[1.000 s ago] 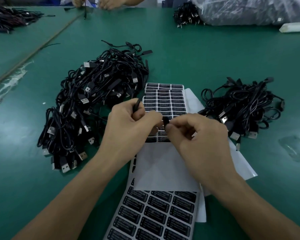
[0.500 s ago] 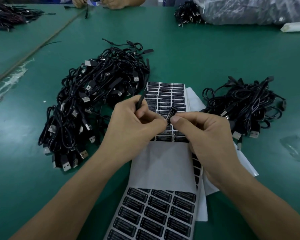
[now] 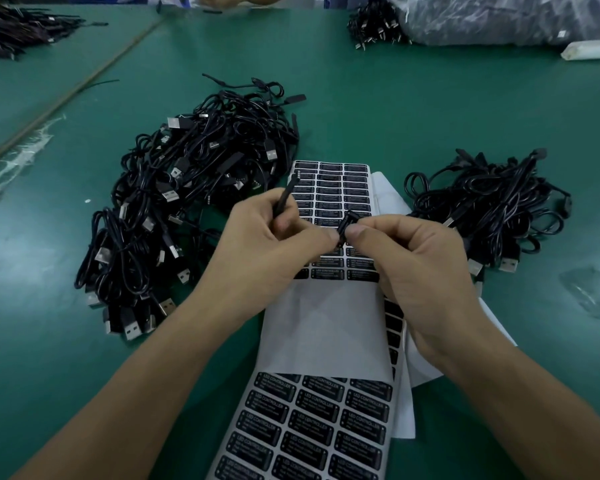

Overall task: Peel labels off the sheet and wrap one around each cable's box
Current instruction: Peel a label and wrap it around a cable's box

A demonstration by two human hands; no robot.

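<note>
Roughly, box (image 3: 347, 226) long axis away, rightward.

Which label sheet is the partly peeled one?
The far sheet, lying over the near sheet: its near half is bare white backing, labels only at its far end. The near sheet shows full rows.

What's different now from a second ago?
The left grip and right grip lifted slightly, away from the person. The left still holds the cable; the right still pinches the box, now tilted up into view. The sheet and the cable piles stayed put.
</note>
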